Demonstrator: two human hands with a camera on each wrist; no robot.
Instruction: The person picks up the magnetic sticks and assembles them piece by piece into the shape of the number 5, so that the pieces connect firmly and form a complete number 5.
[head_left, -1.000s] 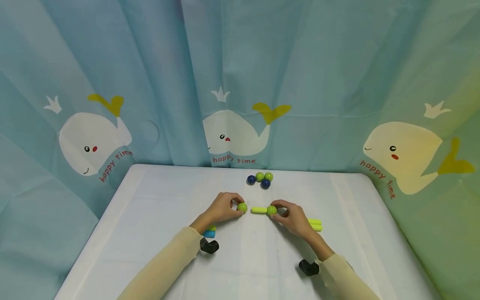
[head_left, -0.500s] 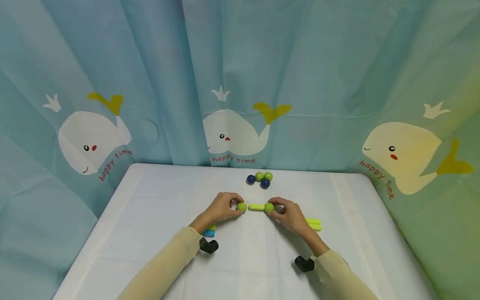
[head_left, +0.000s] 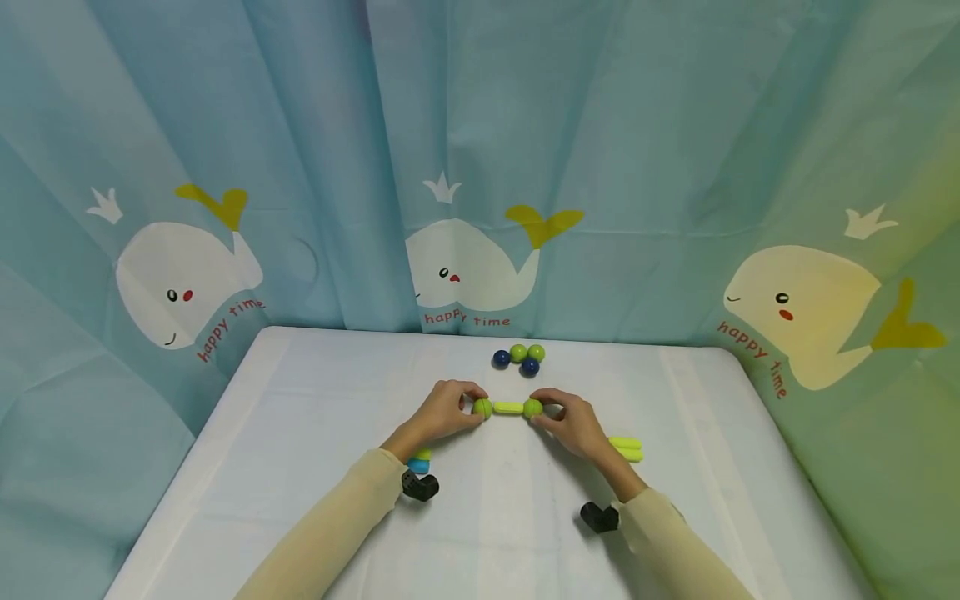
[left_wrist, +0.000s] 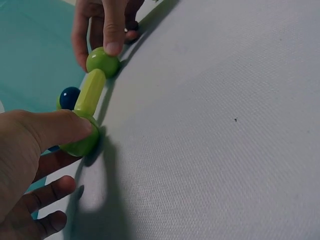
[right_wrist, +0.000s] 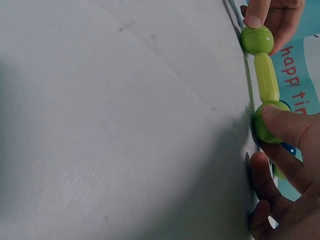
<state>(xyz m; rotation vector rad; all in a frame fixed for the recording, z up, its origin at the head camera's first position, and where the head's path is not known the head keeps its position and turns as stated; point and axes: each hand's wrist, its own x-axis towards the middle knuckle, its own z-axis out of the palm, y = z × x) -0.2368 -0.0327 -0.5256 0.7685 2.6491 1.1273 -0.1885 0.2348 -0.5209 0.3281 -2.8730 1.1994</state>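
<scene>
My left hand [head_left: 446, 410] pinches a green ball [head_left: 483, 408] between thumb and finger. A second green ball [head_left: 533, 407] is pinched the same way by my right hand [head_left: 573, 422]. Between the two balls lies a yellow-green rod [head_left: 508, 408], one end at each ball. In the left wrist view the rod [left_wrist: 91, 92] spans from the ball [left_wrist: 82, 142] under my left thumb to the far ball [left_wrist: 103, 62]. The right wrist view shows the rod [right_wrist: 266, 77] lined up with both balls too.
Beyond the hands sit dark blue balls [head_left: 501, 359] and green balls [head_left: 536, 353] in a cluster. Yellow-green rods [head_left: 627, 449] lie by the right wrist, and a blue rod [head_left: 419, 467] beside the left wrist. A blue whale-print curtain [head_left: 637, 167] borders the white table [head_left: 300, 400].
My right hand has moved left and slightly away from me with its ball and the rod. The gap between the rod and the left ball has closed.
</scene>
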